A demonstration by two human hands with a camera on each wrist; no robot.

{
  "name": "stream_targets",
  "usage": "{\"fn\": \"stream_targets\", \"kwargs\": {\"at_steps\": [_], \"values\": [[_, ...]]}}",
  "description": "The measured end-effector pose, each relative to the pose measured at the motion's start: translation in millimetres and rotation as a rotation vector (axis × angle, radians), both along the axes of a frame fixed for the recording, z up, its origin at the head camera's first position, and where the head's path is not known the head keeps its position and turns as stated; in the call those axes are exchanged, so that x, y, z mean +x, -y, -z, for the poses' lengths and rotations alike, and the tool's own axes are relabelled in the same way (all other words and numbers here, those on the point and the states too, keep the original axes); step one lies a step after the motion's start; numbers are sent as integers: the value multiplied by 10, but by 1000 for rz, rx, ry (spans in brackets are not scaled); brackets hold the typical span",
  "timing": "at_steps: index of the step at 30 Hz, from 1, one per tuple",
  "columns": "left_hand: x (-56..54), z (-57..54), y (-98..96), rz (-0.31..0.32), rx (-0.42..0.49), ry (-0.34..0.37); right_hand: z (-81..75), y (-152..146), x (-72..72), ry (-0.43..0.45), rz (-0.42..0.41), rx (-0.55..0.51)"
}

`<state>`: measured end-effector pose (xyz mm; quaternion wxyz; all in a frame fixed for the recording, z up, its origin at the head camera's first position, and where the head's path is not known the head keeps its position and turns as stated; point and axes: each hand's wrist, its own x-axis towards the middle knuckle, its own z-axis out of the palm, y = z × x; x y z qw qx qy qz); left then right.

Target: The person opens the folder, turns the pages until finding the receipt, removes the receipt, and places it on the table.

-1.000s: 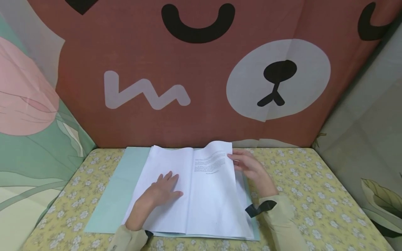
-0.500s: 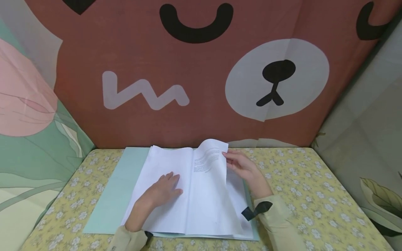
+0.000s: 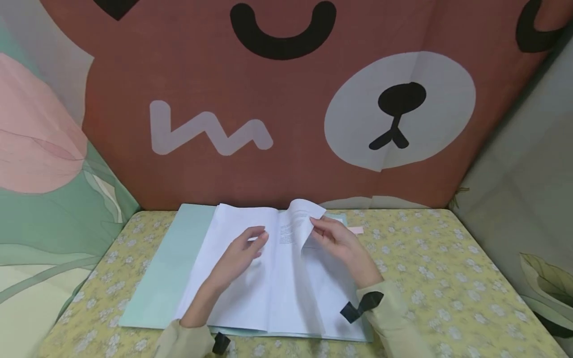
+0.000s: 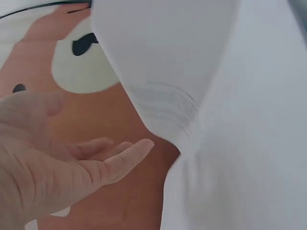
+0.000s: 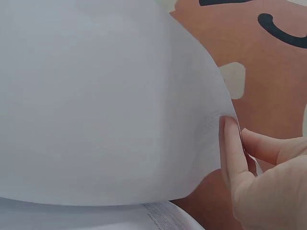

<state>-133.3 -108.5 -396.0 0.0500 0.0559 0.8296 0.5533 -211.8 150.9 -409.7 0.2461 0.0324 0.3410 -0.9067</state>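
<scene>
A stack of white paper lies spread like a book on a pale green folder (image 3: 165,278) in the head view. My right hand (image 3: 337,241) pinches the upper outer corner of the right-hand page (image 3: 297,221), between thumb and fingers in the right wrist view. That page curls up and leftward, with a few lines of print near its top. Under it shows another white sheet (image 3: 340,298). My left hand (image 3: 237,258) hovers over the blank left page (image 3: 241,308), holding nothing, its fingers loosely bent. In the left wrist view its fingertips are apart from the lifted page (image 4: 163,57).
A yellow flowered cloth (image 3: 429,288) covers the table. Behind it rises a reddish-brown printed hanging (image 3: 286,179), close to the folder's far edge. A small pink tab (image 3: 356,230) sticks out right of the papers.
My right hand has drawn the page's corner leftward, so the page curls more and uncovers the sheet below. My left hand has lifted off the left page.
</scene>
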Motion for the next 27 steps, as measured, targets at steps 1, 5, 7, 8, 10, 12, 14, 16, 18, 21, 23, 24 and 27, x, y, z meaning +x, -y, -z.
{"fn": "stream_targets", "kwargs": {"at_steps": [1,5,7,8,10,12,14,16,18,21,23,24,27], "values": [[1,-29,-11,-5,54,18,-8,7,-1,7,4,-8],[13,-128,-24,8,227,82,-37,55,-14,35,-1,-27],[23,-171,-22,25,274,108,-55,97,-26,39,-3,-34],[27,-189,-20,36,289,119,-69,121,-30,40,0,-34],[39,-226,-22,53,289,142,-102,182,-39,34,20,-25],[55,-258,-24,56,249,155,-139,255,-49,21,41,-11],[72,-286,-30,56,200,168,-174,332,-57,8,62,17],[91,-308,-35,58,152,169,-202,417,-71,-12,84,60],[107,-330,-32,58,114,159,-219,499,-88,-45,93,97],[137,-365,-21,47,88,142,-230,613,-108,-81,111,146],[161,-394,-2,42,60,135,-229,676,-116,-89,121,164],[175,-409,8,43,40,130,-228,705,-117,-88,126,171],[213,-450,43,46,-21,103,-227,782,-118,-91,139,175]]}}
